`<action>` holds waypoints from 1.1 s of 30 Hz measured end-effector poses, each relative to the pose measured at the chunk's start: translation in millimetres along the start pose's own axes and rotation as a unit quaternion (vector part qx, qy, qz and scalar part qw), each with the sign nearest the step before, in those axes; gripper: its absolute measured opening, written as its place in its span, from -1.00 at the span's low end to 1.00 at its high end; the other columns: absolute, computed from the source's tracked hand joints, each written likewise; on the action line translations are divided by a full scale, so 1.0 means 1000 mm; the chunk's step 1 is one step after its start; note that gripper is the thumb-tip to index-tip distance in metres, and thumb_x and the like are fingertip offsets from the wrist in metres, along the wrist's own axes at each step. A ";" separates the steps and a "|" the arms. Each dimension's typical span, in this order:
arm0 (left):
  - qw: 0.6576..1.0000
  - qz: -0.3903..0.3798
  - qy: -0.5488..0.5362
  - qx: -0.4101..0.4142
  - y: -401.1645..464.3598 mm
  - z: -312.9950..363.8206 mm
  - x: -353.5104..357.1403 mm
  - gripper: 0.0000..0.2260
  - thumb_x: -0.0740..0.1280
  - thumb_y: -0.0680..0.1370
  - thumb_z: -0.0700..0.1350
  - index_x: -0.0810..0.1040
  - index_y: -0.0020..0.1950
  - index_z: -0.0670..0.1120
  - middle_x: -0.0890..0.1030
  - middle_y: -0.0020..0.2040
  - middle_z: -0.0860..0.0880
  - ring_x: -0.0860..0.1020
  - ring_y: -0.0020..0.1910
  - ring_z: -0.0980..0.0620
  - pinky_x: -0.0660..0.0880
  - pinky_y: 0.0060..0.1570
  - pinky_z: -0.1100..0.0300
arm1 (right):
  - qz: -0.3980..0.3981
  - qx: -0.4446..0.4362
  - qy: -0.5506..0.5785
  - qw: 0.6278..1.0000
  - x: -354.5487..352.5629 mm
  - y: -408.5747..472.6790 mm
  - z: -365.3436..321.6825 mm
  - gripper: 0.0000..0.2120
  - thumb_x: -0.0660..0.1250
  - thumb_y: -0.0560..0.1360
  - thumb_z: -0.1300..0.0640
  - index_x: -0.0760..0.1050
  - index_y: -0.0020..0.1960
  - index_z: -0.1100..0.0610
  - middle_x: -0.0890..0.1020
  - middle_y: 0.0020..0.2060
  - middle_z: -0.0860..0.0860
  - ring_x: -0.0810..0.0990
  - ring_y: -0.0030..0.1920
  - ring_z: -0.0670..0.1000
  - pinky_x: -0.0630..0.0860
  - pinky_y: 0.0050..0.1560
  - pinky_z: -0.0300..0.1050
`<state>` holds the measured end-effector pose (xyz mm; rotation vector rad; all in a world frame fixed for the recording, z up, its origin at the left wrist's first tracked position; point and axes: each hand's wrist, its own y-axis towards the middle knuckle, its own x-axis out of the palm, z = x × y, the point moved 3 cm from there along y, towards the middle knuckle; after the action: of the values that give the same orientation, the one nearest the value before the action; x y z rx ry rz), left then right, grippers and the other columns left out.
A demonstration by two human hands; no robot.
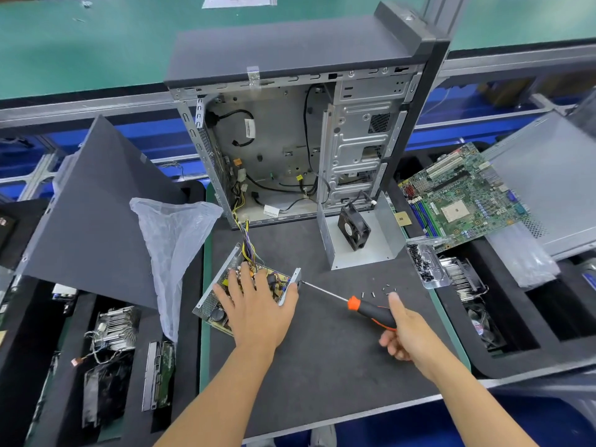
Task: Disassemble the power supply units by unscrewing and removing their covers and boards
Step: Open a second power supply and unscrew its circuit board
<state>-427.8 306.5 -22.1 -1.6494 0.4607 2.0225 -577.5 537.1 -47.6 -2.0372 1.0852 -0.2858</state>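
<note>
Power supply unit (245,288) under flat left hand (254,304); right hand (400,330) grip around screwdriver (371,309).

head | above, facing forward-down | close over dark mat (338,350)

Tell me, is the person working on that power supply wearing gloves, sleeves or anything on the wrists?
No. Both hands are bare: no gloves on the left hand or the right hand. Both forearms are uncovered as far as the bottom edge of the picture, so no sleeve shows. No watch, strap, ring or wrist band shows on the sides facing the camera, and no cable runs to either arm.
</note>
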 end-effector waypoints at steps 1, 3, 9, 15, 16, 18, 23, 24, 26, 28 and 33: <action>1.000 0.000 0.000 0.001 0.000 0.000 0.000 -0.34 0.05 0.55 0.40 0.37 0.49 0.01 0.19 0.61 -0.11 0.06 0.60 -0.17 -0.19 0.52 -0.28 | 0.001 -0.019 0.030 0.999 -0.001 0.002 0.002 -0.58 0.13 0.63 -0.22 0.53 0.13 0.10 0.60 -0.38 0.14 0.45 -0.49 0.00 0.35 -0.47 -0.20; 1.000 0.000 0.001 0.003 -0.001 0.001 -0.001 -0.34 0.04 0.55 0.40 0.37 0.49 0.01 0.18 0.61 -0.10 0.05 0.60 -0.17 -0.20 0.52 -0.27 | -0.002 -0.044 0.127 0.991 -0.001 0.004 0.002 -0.77 0.33 0.59 0.00 0.50 0.12 0.16 0.58 -0.22 0.17 0.48 -0.41 -0.01 0.40 -0.37 -0.16; 1.000 0.003 0.004 0.006 0.000 0.000 0.000 -0.36 0.04 0.55 0.40 0.41 0.45 0.02 0.20 0.61 -0.10 0.04 0.60 -0.18 -0.22 0.52 -0.28 | -0.017 0.034 0.140 0.989 0.006 0.001 0.004 -0.38 0.07 0.57 -0.36 0.53 0.07 0.18 0.68 -0.19 0.24 0.63 -0.37 0.08 0.54 -0.40 -0.14; 0.996 0.066 -0.018 0.062 -0.001 0.003 0.002 -0.60 0.27 0.54 0.24 0.62 0.16 -0.02 0.48 0.36 -0.11 0.33 0.37 -0.22 0.11 0.42 -0.31 | -0.031 -0.045 0.196 0.979 0.003 0.001 0.002 -0.84 0.35 0.59 0.12 0.49 0.15 0.14 0.58 0.00 0.13 0.63 -0.30 0.04 0.53 -0.27 -0.10; 0.994 0.079 -0.019 0.075 -0.002 0.004 0.002 -0.65 0.34 0.51 0.21 0.64 0.10 -0.01 0.51 0.26 -0.10 0.38 0.25 -0.21 0.24 0.31 -0.25 | -0.034 -0.040 0.192 0.980 0.004 0.000 0.001 -0.81 0.35 0.59 0.07 0.48 0.14 0.13 0.58 0.01 0.13 0.63 -0.28 0.05 0.55 -0.27 -0.09; 0.993 0.086 -0.013 0.080 -0.004 0.004 0.003 -0.71 0.42 0.48 0.17 0.65 0.08 0.01 0.50 0.11 -0.08 0.41 0.08 -0.18 0.33 0.10 -0.14 | -0.036 -0.021 0.139 0.989 0.008 -0.002 0.000 -0.64 0.24 0.60 -0.15 0.47 0.13 0.14 0.61 -0.11 0.15 0.58 -0.36 0.04 0.53 -0.35 -0.12; 0.991 0.097 -0.008 0.095 -0.004 0.006 0.001 -0.81 0.46 0.46 0.11 0.67 -0.03 0.03 0.43 -0.01 -0.05 0.42 -0.05 -0.14 0.34 -0.05 -0.05 | 0.005 -0.040 0.089 0.995 0.007 0.000 0.002 -0.69 0.24 0.64 -0.03 0.51 0.11 0.24 0.64 -0.27 0.14 0.47 -0.43 -0.01 0.44 -0.41 -0.17; 0.991 0.099 -0.007 0.091 -0.004 0.005 0.001 -0.81 0.45 0.47 0.11 0.67 -0.05 0.03 0.41 0.00 -0.05 0.40 -0.04 -0.13 0.33 -0.05 -0.04 | 0.010 -0.041 0.090 0.995 0.008 0.000 0.003 -0.71 0.26 0.64 -0.01 0.51 0.09 0.24 0.63 -0.26 0.14 0.47 -0.43 -0.01 0.43 -0.41 -0.17; 0.993 0.092 -0.008 0.076 -0.005 0.004 0.002 -0.78 0.43 0.48 0.14 0.69 -0.04 0.02 0.42 0.04 -0.06 0.36 -0.01 -0.14 0.30 -0.02 -0.06 | 0.012 -0.038 0.090 0.995 0.009 0.001 0.004 -0.72 0.27 0.63 -0.01 0.52 0.06 0.23 0.62 -0.26 0.14 0.46 -0.44 -0.01 0.42 -0.42 -0.17; 0.993 0.089 -0.008 0.072 -0.005 0.005 0.003 -0.76 0.43 0.48 0.13 0.69 0.00 0.00 0.44 0.10 -0.07 0.36 0.03 -0.15 0.30 0.00 -0.08 | 0.011 -0.036 0.089 0.995 0.008 0.001 0.005 -0.72 0.28 0.62 -0.02 0.52 0.05 0.21 0.62 -0.26 0.13 0.46 -0.44 0.00 0.41 -0.42 -0.16; 0.994 0.076 -0.014 0.073 -0.005 0.006 0.002 -0.79 0.42 0.49 0.12 0.68 0.01 0.03 0.44 0.17 -0.06 0.36 0.07 -0.17 0.29 0.03 -0.09 | 0.010 -0.038 0.086 0.996 0.009 -0.001 0.005 -0.72 0.27 0.62 -0.03 0.52 0.05 0.21 0.62 -0.24 0.14 0.47 -0.43 0.00 0.42 -0.40 -0.16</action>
<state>-429.5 314.3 -22.6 -1.5381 0.7263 2.0639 -569.2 533.3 -52.0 -2.0979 1.2386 -0.4206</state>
